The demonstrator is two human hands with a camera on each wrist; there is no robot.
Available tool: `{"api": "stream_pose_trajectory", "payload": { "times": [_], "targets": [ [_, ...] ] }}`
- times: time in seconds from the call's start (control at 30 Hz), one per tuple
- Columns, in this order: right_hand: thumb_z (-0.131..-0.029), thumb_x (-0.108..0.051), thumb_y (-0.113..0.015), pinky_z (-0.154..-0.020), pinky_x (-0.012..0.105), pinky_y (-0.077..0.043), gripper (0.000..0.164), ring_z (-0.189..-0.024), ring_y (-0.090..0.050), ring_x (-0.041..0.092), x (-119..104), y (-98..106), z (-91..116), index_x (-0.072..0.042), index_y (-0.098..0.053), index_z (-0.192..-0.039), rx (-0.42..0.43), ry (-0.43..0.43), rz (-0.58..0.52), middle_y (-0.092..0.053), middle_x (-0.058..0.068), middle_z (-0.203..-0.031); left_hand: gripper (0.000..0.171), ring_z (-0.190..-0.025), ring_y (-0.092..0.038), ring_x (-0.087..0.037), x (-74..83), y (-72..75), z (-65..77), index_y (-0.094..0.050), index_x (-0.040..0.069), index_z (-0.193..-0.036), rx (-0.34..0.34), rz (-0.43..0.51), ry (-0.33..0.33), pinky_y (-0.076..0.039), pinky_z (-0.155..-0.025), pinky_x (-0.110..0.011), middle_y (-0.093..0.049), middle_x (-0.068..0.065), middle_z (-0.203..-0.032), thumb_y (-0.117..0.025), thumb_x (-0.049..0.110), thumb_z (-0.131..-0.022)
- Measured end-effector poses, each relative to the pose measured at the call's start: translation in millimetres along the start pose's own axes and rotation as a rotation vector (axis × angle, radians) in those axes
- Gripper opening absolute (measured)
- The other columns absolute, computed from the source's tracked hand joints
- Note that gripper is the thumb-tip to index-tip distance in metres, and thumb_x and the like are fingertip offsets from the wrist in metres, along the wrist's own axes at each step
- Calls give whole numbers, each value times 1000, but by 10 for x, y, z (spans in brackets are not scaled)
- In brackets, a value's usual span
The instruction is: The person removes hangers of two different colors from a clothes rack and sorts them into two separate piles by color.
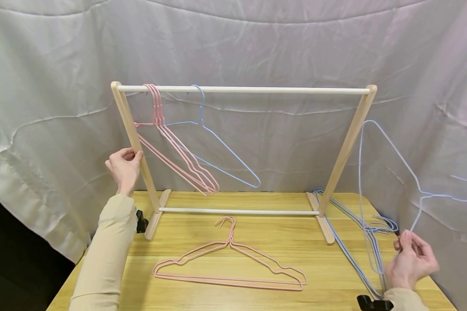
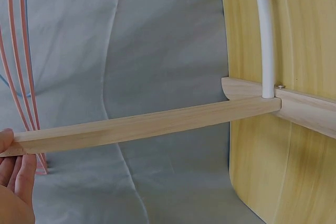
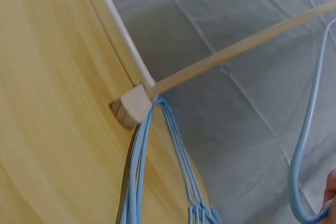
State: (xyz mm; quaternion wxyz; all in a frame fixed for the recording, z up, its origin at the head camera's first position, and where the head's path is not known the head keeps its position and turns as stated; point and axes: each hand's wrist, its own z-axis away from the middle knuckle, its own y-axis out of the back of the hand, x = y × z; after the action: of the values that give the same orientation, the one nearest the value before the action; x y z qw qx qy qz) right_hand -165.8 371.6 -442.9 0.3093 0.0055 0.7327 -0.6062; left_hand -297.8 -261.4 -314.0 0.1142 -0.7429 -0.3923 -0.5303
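Note:
My left hand grips the left wooden post of a small garment rack, thumb on one side and fingers on the other. In my right hand a blue wire hanger is pinched near one end and held above the table's right side, its hook pointing right. Several pink hangers hang together at the left of the white top rail. One blue hanger hangs just right of them. The right wrist view shows the held blue hanger at its edge, with only fingertips visible.
Pink hangers lie flat on the wooden table before the rack. A bundle of blue hangers lies by the rack's right foot. A white lower bar joins the posts. Grey curtain surrounds the table.

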Motion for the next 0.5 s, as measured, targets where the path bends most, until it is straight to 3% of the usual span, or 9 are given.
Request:
{"api": "stream_pose_trajectory", "payload": {
  "times": [0.3,0.5],
  "targets": [
    [-78,12,-77,-45,16,-48,11,-46,-58,10,-62,188,-58,3,-77,-83,11,-144,414,-72,4,-63,29,-134,-49,-26,-11,0,0,-75,-1,-113,4,8,-7,-31,-111,-39,-72,-25,-114,-73,17,-91],
    [-82,14,-70,-43,15,-47,21,-44,-57,6,-56,266,-112,-4,-79,-77,6,-217,591,-72,-3,-59,30,-133,-47,-28,-3,5,2,-75,-1,-113,-3,-2,-1,-28,-110,-41,-72,-25,-115,-72,19,-91]
  ]
}}
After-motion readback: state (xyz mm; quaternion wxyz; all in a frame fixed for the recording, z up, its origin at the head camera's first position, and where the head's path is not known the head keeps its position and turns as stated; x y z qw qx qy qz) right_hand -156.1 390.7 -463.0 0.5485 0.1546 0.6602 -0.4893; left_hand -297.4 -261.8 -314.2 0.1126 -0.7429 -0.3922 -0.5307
